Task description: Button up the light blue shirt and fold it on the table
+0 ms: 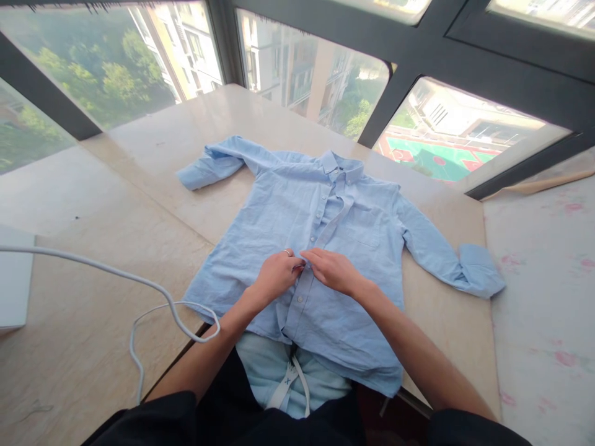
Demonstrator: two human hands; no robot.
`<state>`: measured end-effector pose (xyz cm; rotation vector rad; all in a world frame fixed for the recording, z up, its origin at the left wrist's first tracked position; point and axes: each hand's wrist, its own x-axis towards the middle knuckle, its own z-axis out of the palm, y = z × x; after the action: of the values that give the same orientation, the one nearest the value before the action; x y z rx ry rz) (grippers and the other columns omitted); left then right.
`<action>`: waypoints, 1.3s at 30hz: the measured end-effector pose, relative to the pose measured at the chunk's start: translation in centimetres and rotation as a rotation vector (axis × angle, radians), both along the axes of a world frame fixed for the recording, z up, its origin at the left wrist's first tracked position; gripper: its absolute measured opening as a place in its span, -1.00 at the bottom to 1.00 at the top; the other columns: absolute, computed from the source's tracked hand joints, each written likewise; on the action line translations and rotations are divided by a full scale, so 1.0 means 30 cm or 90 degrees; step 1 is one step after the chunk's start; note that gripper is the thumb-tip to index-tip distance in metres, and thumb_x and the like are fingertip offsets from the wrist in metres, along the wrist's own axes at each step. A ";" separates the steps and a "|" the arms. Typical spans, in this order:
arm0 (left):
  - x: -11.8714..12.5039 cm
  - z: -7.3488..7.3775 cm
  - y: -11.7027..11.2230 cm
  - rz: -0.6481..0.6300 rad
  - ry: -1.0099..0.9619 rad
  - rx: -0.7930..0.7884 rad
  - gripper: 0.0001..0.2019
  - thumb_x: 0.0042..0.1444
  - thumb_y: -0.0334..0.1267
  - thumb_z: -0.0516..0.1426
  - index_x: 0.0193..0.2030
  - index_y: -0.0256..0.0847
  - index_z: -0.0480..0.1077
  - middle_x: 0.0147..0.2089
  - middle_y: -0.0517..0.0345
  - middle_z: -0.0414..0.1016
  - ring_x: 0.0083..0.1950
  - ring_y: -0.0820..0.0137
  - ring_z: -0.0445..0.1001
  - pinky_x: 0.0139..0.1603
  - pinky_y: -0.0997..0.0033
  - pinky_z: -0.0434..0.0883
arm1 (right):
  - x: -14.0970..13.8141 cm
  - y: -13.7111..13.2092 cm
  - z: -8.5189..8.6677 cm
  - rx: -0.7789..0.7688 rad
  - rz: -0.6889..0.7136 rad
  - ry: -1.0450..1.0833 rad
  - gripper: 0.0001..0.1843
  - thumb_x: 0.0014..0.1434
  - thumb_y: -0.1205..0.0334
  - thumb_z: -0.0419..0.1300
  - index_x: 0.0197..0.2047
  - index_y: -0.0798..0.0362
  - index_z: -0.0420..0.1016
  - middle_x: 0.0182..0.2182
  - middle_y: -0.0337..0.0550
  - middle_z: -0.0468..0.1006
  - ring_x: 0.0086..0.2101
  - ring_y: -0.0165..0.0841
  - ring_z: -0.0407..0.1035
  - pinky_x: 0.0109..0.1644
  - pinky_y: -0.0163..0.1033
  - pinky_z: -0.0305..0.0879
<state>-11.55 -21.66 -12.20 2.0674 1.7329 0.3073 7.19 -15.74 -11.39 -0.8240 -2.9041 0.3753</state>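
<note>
A light blue button-down shirt [279, 210] lies front up on the stone-like ledge, its collar away from me and its sleeves spread to both sides. Its placket is open from the collar down to about mid-chest, and a button [300, 299] shows lower down on the closed part. My left hand [279, 272], with a ring on one finger, pinches the placket edge. My right hand [332, 269] meets it there, fingers closed on the same strip of cloth. The button between the fingertips is mostly hidden.
A white cable [139, 277] loops in from the left, over my left forearm. A white flat object [16, 279] sits at the left edge. Windows with dark frames [227, 43] stand behind the ledge [116, 198]. Flowered wall covering [543, 297] borders the right side.
</note>
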 end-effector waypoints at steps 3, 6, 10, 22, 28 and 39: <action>-0.001 -0.002 -0.001 -0.037 0.041 -0.006 -0.76 0.30 -0.17 0.08 -0.07 -0.07 0.58 -0.14 0.05 0.48 -0.21 0.29 0.52 -0.26 0.38 0.35 | 0.008 0.009 0.011 0.052 0.032 -0.043 -0.72 0.28 0.44 0.11 0.03 0.04 0.46 -0.23 -0.13 0.54 -0.30 -0.33 0.44 -0.33 -0.30 0.29; 0.006 -0.011 -0.003 -0.048 0.055 0.005 -0.72 0.34 -0.14 0.04 -0.06 -0.03 0.58 -0.13 0.05 0.47 -0.26 0.31 0.51 -0.30 0.39 0.32 | 0.029 0.009 0.006 0.118 0.061 -0.014 -0.85 0.34 0.38 0.10 -0.18 0.05 0.51 -0.31 -0.16 0.50 -0.37 -0.39 0.37 -0.37 -0.31 0.19; 0.025 -0.021 -0.006 -0.026 0.020 0.020 -0.69 0.36 -0.17 0.00 -0.13 -0.07 0.59 -0.15 0.05 0.47 -0.24 0.32 0.50 -0.27 0.40 0.33 | 0.057 -0.010 -0.037 0.208 0.079 0.075 -0.75 0.40 0.36 0.03 -0.25 0.05 0.51 -0.31 -0.15 0.53 -0.37 -0.41 0.37 -0.34 -0.31 0.20; 0.057 0.022 0.030 0.089 -0.178 -0.080 -0.80 0.20 -0.31 0.08 -0.25 -0.21 0.57 -0.22 0.05 0.62 -0.14 0.26 0.53 -0.13 0.37 0.37 | 0.081 -0.031 -0.088 0.213 0.104 0.248 -0.78 0.39 0.42 0.03 -0.05 0.11 0.49 -0.20 -0.02 0.62 -0.25 -0.33 0.51 -0.18 -0.25 0.45; 0.036 0.018 0.071 0.113 -0.380 -0.188 -0.76 0.06 -0.19 0.12 -0.35 -0.27 0.58 -0.41 0.15 0.58 -0.33 0.36 0.50 -0.26 0.44 0.34 | 0.091 -0.019 -0.083 0.204 0.125 0.290 -0.79 0.36 0.44 0.07 -0.02 0.13 0.47 -0.18 0.04 0.61 -0.19 -0.28 0.53 -0.14 -0.22 0.50; 0.021 0.001 0.073 0.142 -0.512 -0.233 -0.72 -0.01 -0.10 0.15 -0.43 -0.30 0.54 -0.55 0.25 0.42 -0.47 0.47 0.33 -0.40 0.48 0.24 | 0.099 -0.014 -0.086 0.190 0.140 0.304 -0.74 0.34 0.45 0.08 0.05 0.11 0.46 -0.16 0.03 0.62 -0.17 -0.26 0.54 -0.13 -0.19 0.51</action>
<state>-10.92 -19.48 -12.17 1.2309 1.3664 0.7114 10.17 -16.17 -13.96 -0.3145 -2.5127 0.1233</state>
